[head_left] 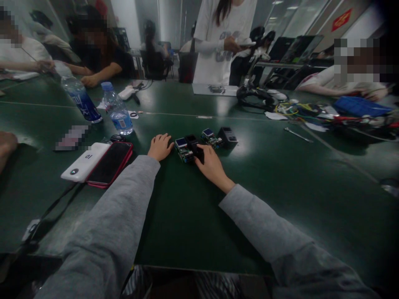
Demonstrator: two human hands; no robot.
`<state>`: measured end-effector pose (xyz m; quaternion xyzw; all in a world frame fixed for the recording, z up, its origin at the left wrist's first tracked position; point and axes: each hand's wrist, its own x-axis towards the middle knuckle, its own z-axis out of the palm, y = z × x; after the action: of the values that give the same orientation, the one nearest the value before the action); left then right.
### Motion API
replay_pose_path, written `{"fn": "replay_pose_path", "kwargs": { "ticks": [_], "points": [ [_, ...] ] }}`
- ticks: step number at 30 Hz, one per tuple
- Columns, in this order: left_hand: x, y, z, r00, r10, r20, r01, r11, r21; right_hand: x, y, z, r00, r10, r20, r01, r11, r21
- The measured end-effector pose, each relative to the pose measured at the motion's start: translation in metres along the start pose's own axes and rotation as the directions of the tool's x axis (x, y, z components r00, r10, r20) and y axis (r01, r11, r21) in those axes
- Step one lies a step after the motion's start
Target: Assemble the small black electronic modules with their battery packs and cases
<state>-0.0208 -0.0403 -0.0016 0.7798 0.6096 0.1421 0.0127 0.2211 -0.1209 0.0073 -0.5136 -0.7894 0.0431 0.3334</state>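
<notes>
On the dark green table (187, 216) lie small circuit-board modules. My left hand (160, 147) rests on the table just left of a module with a blue screen (183, 150), fingers curled and holding nothing visible. My right hand (210, 164) grips a small black block (197, 150) between that module and a second board with a blue screen (211, 138). A black box-shaped housing (228, 136) stands at the right end of the row. Both arms wear grey sleeves.
A red-cased phone (109, 163) and a white power bank (84, 162) lie to the left, with two water bottles (117, 109) behind. Wires, a blue tray (358, 106) and tools clutter the far right. Other people sit and stand around the table.
</notes>
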Motion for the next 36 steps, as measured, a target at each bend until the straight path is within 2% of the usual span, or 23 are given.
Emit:
{"fn": "replay_pose_path", "kwargs": {
  "ticks": [11, 15, 18, 23, 26, 29, 33, 36],
  "points": [
    [0.001, -0.003, 0.003, 1.0, 0.019, -0.007, -0.019, 1.0, 0.01, -0.001, -0.009, -0.007, 0.993, -0.095, 0.072, 0.086, 0.99, 0.107],
    [0.0, -0.002, 0.0, 1.0, 0.009, 0.008, -0.009, 1.0, 0.005, 0.002, -0.007, -0.01, 0.996, -0.069, -0.06, 0.072, 0.996, 0.046],
    [0.0, -0.001, -0.001, 1.0, 0.008, 0.008, -0.008, 1.0, 0.005, 0.004, 0.005, -0.016, 0.988, -0.047, -0.147, 0.033, 0.994, -0.101],
    [-0.001, 0.0, -0.001, 1.0, 0.011, 0.001, -0.011, 1.0, -0.003, 0.004, 0.039, -0.018, 0.997, -0.001, -0.08, -0.023, 0.956, -0.294],
    [-0.001, 0.0, 0.0, 1.0, 0.01, -0.01, -0.01, 1.0, -0.002, 0.003, 0.048, -0.015, 0.999, 0.007, -0.032, -0.017, 0.949, -0.315],
    [-0.001, 0.0, 0.0, 1.0, 0.016, -0.014, -0.016, 1.0, 0.001, 0.003, 0.041, -0.015, 0.999, -0.03, -0.043, 0.015, 0.947, -0.32],
    [0.0, -0.001, 0.0, 1.0, 0.018, -0.003, -0.018, 1.0, -0.003, 0.005, 0.027, -0.019, 0.994, -0.041, -0.105, 0.012, 0.964, -0.267],
    [0.0, -0.002, 0.0, 1.0, 0.016, 0.002, -0.016, 1.0, -0.001, 0.008, 0.028, -0.024, 0.979, -0.042, -0.2, -0.009, 0.969, -0.248]
  ]
}}
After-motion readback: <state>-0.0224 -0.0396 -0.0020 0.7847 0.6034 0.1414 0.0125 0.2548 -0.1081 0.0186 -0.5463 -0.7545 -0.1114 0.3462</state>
